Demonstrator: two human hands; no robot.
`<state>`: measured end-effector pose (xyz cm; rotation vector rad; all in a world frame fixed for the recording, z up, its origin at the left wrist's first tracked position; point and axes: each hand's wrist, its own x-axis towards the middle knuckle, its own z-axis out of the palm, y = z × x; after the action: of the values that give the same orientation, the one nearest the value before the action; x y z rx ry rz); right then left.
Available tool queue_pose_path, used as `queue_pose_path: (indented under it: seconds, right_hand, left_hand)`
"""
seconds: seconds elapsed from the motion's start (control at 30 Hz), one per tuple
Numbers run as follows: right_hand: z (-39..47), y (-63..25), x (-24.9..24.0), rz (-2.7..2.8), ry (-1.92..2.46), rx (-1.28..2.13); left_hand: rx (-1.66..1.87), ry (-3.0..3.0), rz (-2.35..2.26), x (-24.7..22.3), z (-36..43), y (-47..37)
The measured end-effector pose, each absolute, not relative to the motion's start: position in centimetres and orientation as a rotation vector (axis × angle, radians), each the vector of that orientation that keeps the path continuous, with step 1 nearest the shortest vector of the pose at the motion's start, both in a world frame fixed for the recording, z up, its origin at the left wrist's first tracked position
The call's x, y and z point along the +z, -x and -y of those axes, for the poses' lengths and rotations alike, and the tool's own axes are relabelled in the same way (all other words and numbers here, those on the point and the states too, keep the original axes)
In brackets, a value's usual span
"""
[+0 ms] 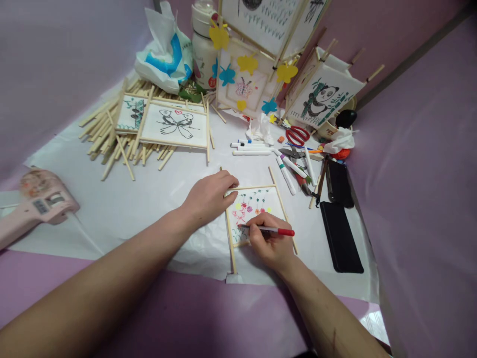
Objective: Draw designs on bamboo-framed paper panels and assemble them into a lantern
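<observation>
A small white panel point(276, 202) framed with thin wooden sticks lies on the white-covered table, bearing pink, red, yellow and green drawn flowers. My right hand point(271, 241) grips a red-capped pen point(276, 230), its tip at the lower left part of the drawing. At the panel's upper left corner rests my left hand point(212, 196), its fingers bent over the frame's edge and nothing seen in its grasp.
Left of the panel are a pink glue gun point(48, 199), wooden sticks point(100, 134) and a framed butterfly drawing point(173, 124). Behind stand a bottle point(203, 49) and a panda lantern point(324, 94). Markers point(285, 175), red-handled scissors point(297, 135) and a black phone point(341, 237) lie right.
</observation>
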<state>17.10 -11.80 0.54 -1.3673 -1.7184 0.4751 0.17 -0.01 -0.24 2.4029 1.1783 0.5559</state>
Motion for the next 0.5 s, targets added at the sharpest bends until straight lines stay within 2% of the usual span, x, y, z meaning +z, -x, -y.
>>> queue_pose_path:
  seconds: [0.5]
  right_hand:
    - [11.74,-17.04,0.71,1.7,1.37,0.436]
  left_hand:
    - [0.548,-2.402,-1.177,-0.07,0.12,-0.23]
